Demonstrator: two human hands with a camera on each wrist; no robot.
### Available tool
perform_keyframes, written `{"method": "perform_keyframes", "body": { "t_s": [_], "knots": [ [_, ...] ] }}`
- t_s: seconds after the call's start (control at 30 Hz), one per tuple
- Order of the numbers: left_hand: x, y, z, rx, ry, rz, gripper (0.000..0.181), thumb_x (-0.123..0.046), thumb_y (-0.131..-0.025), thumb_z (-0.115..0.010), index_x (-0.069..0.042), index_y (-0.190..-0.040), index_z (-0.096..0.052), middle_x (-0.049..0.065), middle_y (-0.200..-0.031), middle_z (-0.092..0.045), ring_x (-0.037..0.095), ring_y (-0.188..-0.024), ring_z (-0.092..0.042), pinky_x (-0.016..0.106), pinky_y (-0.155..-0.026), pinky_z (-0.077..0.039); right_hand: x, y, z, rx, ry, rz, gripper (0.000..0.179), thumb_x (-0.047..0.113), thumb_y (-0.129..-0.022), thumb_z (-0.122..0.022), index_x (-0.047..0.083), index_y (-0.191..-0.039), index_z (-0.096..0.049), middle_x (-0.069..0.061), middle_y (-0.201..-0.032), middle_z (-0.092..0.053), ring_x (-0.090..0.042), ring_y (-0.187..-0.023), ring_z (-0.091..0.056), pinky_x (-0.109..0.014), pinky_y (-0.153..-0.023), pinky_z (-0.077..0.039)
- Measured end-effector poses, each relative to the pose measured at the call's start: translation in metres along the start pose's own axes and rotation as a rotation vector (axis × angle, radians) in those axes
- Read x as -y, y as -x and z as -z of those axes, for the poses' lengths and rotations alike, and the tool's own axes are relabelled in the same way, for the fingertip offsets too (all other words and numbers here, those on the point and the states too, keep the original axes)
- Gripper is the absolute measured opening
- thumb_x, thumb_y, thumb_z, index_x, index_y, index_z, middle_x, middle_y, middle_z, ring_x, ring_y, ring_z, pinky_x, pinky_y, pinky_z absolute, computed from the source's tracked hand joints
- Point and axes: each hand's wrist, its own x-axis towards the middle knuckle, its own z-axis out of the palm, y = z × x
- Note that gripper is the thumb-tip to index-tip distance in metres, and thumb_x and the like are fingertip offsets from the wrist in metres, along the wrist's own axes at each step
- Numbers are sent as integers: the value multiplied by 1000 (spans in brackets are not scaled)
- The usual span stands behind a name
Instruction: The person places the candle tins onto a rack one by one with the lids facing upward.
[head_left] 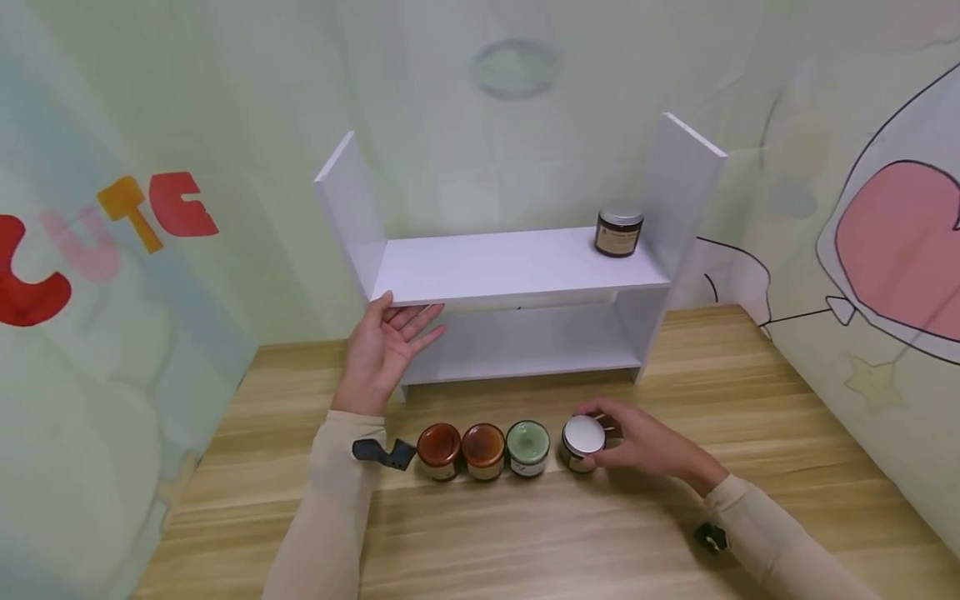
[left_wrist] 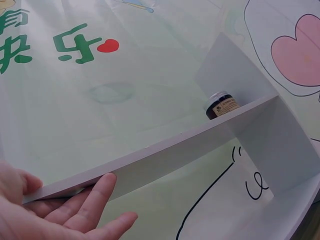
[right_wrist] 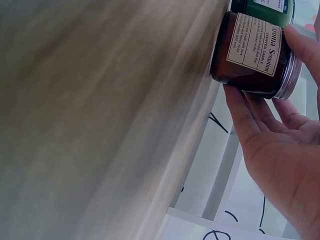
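My right hand [head_left: 637,442] holds a dark brown scented candle jar [right_wrist: 252,55] with a silver lid, thumb on one side and fingers on the other. The jar stands on the wooden table, right of the green candle jar [head_left: 528,448]. Two amber candle jars [head_left: 440,452] sit left of the green one in the same row. Up at the white shelf [head_left: 495,265], my left hand [head_left: 384,346] grips the front edge of the upper board near its left end, thumb above and fingers beneath. Another brown candle jar [head_left: 618,231] with a silver lid stands on that board's right end.
The shelf has upright side panels [head_left: 686,192] and a lower board [head_left: 525,342] close above the table [head_left: 510,542]. Behind it hangs a pale printed backdrop [head_left: 480,108], which also runs down both sides. Black wrist straps' parts [head_left: 384,454] show at the sleeves.
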Motion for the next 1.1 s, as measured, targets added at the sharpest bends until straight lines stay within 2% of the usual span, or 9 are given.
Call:
{"method": "perform_keyframes", "body": {
  "t_s": [0.3,0.47,0.63,0.8,1.1],
  "knots": [
    [0,-1,1,-13,10,0,26,-29,-110,-45,-4,-116,-53,16,-108,-75,31,-111,-71,62,-114,-32,0,-1,0,9,-6,8,56,25,-83,-86,12,-130,-57,-3,-122,-63,-22,-115,-62,-28,-96,-53],
    [1,-1,0,-4,3,-3,26,-29,-110,-45,-5,-114,-54,16,-108,-75,32,-112,-71,62,-115,-31,-1,0,-1,2,-5,20,57,23,-84,-86,8,-131,-57,-7,-123,-63,-23,-115,-61,-27,-95,-53],
    [1,-1,0,-2,34,0,25,-27,-110,-47,-5,-103,-55,17,-106,-76,35,-115,-69,63,-115,-31,-1,0,-2,-4,-24,10,59,20,-83,-86,6,-131,-56,-10,-124,-63,-24,-114,-62,-27,-94,-54],
    [1,0,1,-2,33,-5,28,-27,-110,-47,-6,-94,-56,16,-101,-77,35,-111,-71,64,-113,-34,2,2,-2,-11,-39,-6,60,18,-82,-87,4,-130,-55,-12,-124,-62,-27,-115,-62,-27,-93,-55],
    [0,1,0,10,36,-12,27,-27,-110,-47,-5,-100,-58,16,-103,-76,35,-113,-70,63,-114,-32,2,0,-2,-8,-42,1,60,19,-81,-88,4,-129,-57,-12,-122,-63,-28,-115,-62,-26,-93,-54]
  ]
}}
